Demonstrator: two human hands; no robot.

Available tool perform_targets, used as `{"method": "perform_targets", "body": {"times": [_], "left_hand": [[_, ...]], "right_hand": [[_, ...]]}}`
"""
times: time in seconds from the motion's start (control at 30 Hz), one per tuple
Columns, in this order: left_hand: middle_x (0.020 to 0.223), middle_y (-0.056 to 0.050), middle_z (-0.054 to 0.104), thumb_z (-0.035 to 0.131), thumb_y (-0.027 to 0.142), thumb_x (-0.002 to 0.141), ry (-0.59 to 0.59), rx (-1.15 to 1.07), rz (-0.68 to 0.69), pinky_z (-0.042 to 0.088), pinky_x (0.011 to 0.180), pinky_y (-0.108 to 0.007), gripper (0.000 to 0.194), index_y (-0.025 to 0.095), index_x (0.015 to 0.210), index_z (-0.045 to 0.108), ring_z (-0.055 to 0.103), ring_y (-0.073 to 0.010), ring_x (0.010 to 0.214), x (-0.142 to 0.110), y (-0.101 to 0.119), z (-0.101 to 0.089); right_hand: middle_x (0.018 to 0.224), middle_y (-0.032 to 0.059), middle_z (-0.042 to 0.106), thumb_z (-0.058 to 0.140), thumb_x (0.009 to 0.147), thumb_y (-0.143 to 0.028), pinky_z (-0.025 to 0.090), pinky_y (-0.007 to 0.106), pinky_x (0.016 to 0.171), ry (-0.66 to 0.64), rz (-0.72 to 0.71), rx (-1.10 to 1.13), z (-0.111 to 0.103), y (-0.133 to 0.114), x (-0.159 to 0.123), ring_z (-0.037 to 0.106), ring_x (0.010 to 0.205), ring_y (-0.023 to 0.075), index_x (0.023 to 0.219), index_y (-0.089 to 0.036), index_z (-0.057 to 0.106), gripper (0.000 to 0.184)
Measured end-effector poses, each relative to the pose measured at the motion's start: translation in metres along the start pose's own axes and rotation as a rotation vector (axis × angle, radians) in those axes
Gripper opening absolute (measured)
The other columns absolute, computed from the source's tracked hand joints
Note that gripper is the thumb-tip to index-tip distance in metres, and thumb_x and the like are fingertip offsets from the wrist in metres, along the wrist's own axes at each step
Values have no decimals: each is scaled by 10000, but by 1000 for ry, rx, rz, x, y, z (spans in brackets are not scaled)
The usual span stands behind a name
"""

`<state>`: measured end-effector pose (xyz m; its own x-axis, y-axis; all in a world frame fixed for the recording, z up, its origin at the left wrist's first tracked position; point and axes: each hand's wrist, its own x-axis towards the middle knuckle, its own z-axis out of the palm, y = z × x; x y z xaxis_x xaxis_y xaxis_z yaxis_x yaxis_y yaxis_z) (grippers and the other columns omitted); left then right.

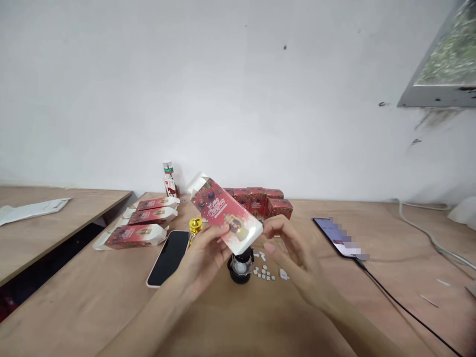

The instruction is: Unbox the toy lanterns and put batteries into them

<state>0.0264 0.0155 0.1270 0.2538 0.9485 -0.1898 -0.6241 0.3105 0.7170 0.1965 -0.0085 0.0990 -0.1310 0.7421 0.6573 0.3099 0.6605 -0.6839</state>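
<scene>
A red printed carton (226, 213) with a lantern picture and Christmas lettering is tilted in the air, its upper-left flaps standing open. My left hand (203, 258) grips its lower side between thumb and fingers. Beside the carton's lower-right end is my right hand (295, 250), fingers curved and thumb apart, with nothing visible between them. Whether its fingertips touch the carton I cannot tell. Below the carton stands a small black lantern (240, 275), its top partly hidden. A gold lantern (195, 225) shows behind my left hand. Several small white discs (264, 273) lie right of the black lantern.
Three open red cartons (136, 237) lie at the left. Several closed red boxes (256, 201) stand along the wall. A dark-screened phone (169, 258) rests left of my left hand. Another phone (332, 235) with a black cable (401, 300) lies right. A bottle (169, 181) stands behind.
</scene>
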Motion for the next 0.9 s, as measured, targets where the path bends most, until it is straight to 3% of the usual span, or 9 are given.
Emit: {"method": "perform_targets", "body": {"times": [0.2, 0.27, 0.37, 0.47, 0.6, 0.67, 0.77, 0.9], "left_hand": [[883, -41, 680, 771, 150, 579, -14, 47, 50, 516, 794, -266, 260, 160, 788, 617, 635, -178, 865, 8, -1, -7], [887, -39, 682, 774, 159, 590, -3, 39, 71, 505, 829, -265, 234, 160, 756, 609, 632, -173, 887, 10, 0, -9], [878, -37, 681, 754, 166, 633, -32, 39, 33, 516, 810, -266, 189, 161, 752, 607, 641, -165, 851, 10, 1, -8], [880, -48, 684, 693, 155, 704, -34, 49, -41, 545, 709, -256, 155, 160, 844, 626, 651, -150, 753, 6, 0, -4], [854, -64, 681, 589, 135, 786, 66, 33, -40, 549, 604, -216, 84, 147, 856, 634, 640, -126, 655, 2, 6, 1], [839, -60, 673, 566, 145, 802, 110, 11, 19, 559, 603, -221, 75, 151, 839, 631, 639, -129, 648, 2, 18, 1], [808, -62, 658, 540, 189, 821, 184, -50, 179, 575, 642, -248, 81, 162, 803, 614, 642, -147, 670, 5, 43, -4], [829, -72, 657, 479, 139, 808, 319, -103, 383, 578, 713, -279, 110, 162, 806, 586, 646, -185, 796, 20, 78, -24]], "right_hand": [[795, 1, 465, 397, 935, -416, 394, 275, 651, -101, 91, 152, -1, -6, -1, 470, 715, 153, 770, -223, 434, 256], [874, 33, 513, 351, 946, -438, 413, 301, 724, -115, 39, 122, -3, -10, -1, 501, 819, 182, 758, -215, 474, 317], [1033, 71, 551, 323, 951, -432, 422, 342, 830, -137, -44, 18, -4, -12, -2, 510, 977, 225, 931, -220, 530, 297], [958, 78, 592, 373, 932, -408, 444, 344, 751, -143, -215, -215, -1, -9, -1, 551, 894, 234, 1033, -220, 518, 259], [775, 70, 614, 457, 885, -386, 402, 368, 662, -44, -581, -592, 3, 3, 3, 544, 748, 243, 927, -201, 540, 206], [753, 58, 623, 440, 893, -350, 378, 355, 646, -35, -609, -670, 3, 7, 5, 534, 707, 220, 916, -194, 539, 186], [691, 32, 624, 427, 906, -280, 338, 330, 632, -55, -540, -765, -1, 7, 7, 505, 649, 187, 859, -195, 545, 153], [646, 25, 623, 428, 912, -230, 305, 317, 629, -55, -482, -836, -7, 5, 9, 488, 621, 177, 805, -197, 532, 152]]}}
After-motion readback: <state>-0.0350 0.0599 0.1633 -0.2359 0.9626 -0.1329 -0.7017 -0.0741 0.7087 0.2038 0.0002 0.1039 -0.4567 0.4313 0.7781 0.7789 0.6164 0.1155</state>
